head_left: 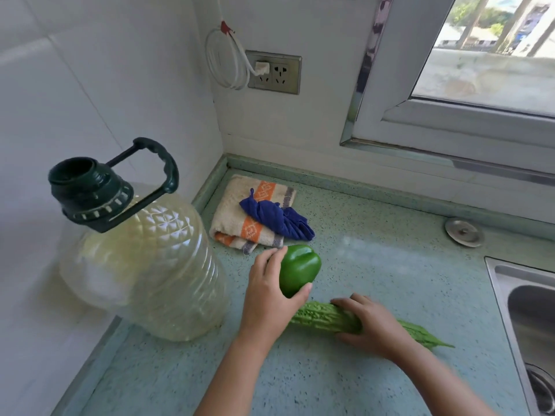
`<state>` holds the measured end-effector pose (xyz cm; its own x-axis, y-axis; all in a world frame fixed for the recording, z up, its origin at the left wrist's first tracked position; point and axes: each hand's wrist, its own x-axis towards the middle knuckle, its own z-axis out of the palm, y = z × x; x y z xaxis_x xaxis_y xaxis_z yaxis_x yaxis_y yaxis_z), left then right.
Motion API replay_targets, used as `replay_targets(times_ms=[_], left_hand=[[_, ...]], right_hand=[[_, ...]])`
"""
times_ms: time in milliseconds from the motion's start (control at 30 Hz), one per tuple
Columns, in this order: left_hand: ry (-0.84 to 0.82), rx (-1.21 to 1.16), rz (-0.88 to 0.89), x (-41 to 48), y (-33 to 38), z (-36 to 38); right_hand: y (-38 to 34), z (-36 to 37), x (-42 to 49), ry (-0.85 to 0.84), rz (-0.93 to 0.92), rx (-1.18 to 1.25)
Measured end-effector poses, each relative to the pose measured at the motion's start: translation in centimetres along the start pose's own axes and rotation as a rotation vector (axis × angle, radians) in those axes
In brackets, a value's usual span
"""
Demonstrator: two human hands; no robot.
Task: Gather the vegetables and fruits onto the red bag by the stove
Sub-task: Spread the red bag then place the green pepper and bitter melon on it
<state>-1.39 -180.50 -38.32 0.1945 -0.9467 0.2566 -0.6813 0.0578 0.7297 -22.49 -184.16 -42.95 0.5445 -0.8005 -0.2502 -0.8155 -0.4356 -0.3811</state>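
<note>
Low in the frame, left hand [267, 292] fingers wrap the green pepper [298, 270], right hand [372, 322] fingers wrap the bitter gourd [324, 318] — no red bag in sight, nothing gathered yet.

No legible text, label or number on any surface in view.

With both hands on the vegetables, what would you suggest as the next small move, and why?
Probably lift both together. The left hand is wrapped around the green pepper, and the right hand is closed over the bitter gourd, which lies on the counter. No red bag is in view.
</note>
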Motion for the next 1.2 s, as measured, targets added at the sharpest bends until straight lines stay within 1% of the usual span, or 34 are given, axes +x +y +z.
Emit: replay_targets(times_ms=[133,267,367,467,567,700,800,1000,1100,1200], left_hand=[[0.078,0.002,0.017,-1.9,1.5,-1.4],[0.148,-0.01,0.025,-4.7,3.2,-2.0],[0.177,-0.028,0.005,-7.2,4.9,-2.2],[0.195,-0.051,-0.015,-10.0,6.9,-2.6],[0.263,-0.062,-0.023,-12.9,9.4,-3.6],[0.402,-0.054,-0.026,-17.4,12.6,-5.7],[0.536,-0.024,-0.077,-21.6,14.0,-7.3],[0.768,0.082,-0.273,-31.7,14.9,-9.4],[0.873,0.134,-0.385,-37.0,15.2,-10.7],[1.016,0.125,-0.479,-41.4,15.8,-11.8]], right_hand=[[-0.4,0.0,-1.7,0.09,0.113,0.201],[-0.7,-0.3,-3.5,0.163,0.143,0.332],[-1.0,-1.5,-5.1,0.206,0.118,0.36],[-1.5,-3.1,-7.0,0.239,0.075,0.33],[-2.3,-4.8,-9.3,0.292,0.031,0.291],[-4.3,-6.6,-12.4,0.36,-0.09,0.228],[-6.7,-7.3,-14.5,0.385,-0.226,0.23],[-12.9,-5.5,-18.0,0.31,-0.489,0.266],[-16.6,-3.6,-19.8,0.234,-0.603,0.297],[-20.2,-1.9,-21.8,0.153,-0.733,0.289]])
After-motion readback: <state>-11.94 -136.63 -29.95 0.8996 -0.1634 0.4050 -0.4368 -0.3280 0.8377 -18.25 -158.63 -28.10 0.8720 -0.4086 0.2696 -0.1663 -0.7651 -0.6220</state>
